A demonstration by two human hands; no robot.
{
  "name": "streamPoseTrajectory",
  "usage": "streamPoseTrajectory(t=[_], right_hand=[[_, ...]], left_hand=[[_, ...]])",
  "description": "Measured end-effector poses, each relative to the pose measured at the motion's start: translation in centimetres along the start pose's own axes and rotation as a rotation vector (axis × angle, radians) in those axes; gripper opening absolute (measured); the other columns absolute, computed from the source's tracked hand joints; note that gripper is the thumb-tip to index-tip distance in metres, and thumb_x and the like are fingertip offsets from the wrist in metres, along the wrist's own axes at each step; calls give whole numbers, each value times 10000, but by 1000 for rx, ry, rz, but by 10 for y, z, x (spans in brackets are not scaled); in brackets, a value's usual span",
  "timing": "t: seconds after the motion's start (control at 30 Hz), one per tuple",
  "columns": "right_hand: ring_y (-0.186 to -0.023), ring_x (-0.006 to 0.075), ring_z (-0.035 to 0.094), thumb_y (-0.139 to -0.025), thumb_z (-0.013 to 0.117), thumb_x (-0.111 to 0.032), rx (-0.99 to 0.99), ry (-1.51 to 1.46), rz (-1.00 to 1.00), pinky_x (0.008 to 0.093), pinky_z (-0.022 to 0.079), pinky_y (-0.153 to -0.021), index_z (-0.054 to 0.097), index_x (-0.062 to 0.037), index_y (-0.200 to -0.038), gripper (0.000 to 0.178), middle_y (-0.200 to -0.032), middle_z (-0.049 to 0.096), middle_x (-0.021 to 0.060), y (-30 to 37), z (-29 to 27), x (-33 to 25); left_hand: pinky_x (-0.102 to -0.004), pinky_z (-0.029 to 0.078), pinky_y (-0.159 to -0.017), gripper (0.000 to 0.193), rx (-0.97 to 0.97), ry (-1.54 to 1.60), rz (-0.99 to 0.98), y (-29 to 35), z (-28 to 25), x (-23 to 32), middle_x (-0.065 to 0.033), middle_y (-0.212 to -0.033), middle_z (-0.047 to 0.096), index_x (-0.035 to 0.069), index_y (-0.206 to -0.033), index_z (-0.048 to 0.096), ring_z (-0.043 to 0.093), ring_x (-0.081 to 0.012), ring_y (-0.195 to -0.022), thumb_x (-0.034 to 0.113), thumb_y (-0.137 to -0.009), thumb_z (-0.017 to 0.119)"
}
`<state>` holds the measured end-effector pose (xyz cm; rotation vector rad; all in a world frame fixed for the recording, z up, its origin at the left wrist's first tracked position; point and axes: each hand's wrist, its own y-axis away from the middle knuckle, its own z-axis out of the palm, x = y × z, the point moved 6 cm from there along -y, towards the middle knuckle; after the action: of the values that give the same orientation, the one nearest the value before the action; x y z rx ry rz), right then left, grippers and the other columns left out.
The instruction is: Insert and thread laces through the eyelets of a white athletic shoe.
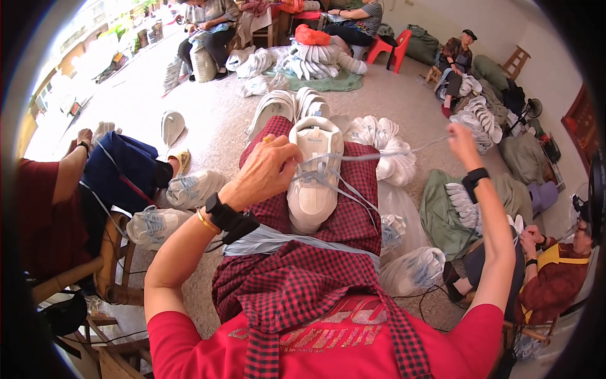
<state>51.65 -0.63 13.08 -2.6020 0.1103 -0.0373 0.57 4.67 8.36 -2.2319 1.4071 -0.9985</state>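
A white sneaker (314,189) lies across my lap on the checked apron, its toe toward me. Pale grey-blue laces cross its front, with loose ends trailing over its right side. My left hand (268,167) is closed at the sneaker's left eyelet edge, its fingertips pinched against the upper. Out to the right, my raised right hand (464,146) pinches a shoelace (404,151) that runs stretched from the sneaker. A bundle of more pale laces (271,241) lies over my lap below the toe.
White shoes stand beyond my knees (274,107), with stacked uppers (394,151) at right. Bagged sneakers lie by my left (196,188) and right (413,271). A co-worker with a blue cloth (120,167) sits close at left; another person (552,271) sits at right.
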Motion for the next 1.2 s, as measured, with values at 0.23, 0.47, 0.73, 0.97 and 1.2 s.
streamPoseTrajectory(t=[0.23, 0.47, 0.73, 0.97, 1.2], right_hand=[[-964, 303, 585, -894, 676, -273, -117, -472, -478, 410, 427, -923, 684, -33, -907, 241, -949, 660, 128, 36, 38, -264], [-676, 335, 601, -845, 599, -136, -88, -907, -286, 417, 482, -657, 598, 34, -735, 202, -720, 602, 185, 31, 43, -267], [-642, 316, 600, -814, 625, -72, 192, -404, -140, 409, 466, -587, 578, 2, -693, 150, -717, 561, 154, 28, 4, -162], [-938, 342, 616, -888, 583, -117, -85, -488, -146, 433, 504, -853, 631, -34, -1011, 156, -1018, 604, 155, 23, 40, -216], [-1014, 326, 594, -890, 573, -56, -64, -703, -449, 420, 501, -903, 671, -42, -1072, 207, -1039, 537, 153, 28, 27, -315]], left_hand=[[-399, 428, -814, 153, -66, -149, -93, 9, 17, 6, -126, -919, 563, 30, -814, 648, 561, -303, -883, 164, -813, 722], [-349, 445, -736, 189, -117, 136, -147, 7, 20, -22, -87, -916, 538, 3, -810, 642, 533, -219, -830, 153, -811, 757], [-337, 472, -798, 577, -50, 231, -291, 3, 23, -4, -66, -918, 497, 44, -1208, 501, 516, -191, -847, 47, -704, 782], [-362, 471, -755, 286, -46, 90, -311, -2, 21, -8, -96, -795, 582, 6, -893, 631, 596, -242, -846, 233, -794, 773], [-446, 387, -706, 227, 50, -272, -55, -14, 34, 15, -117, -781, 616, 35, -714, 613, 559, -316, -737, 211, -806, 723]])
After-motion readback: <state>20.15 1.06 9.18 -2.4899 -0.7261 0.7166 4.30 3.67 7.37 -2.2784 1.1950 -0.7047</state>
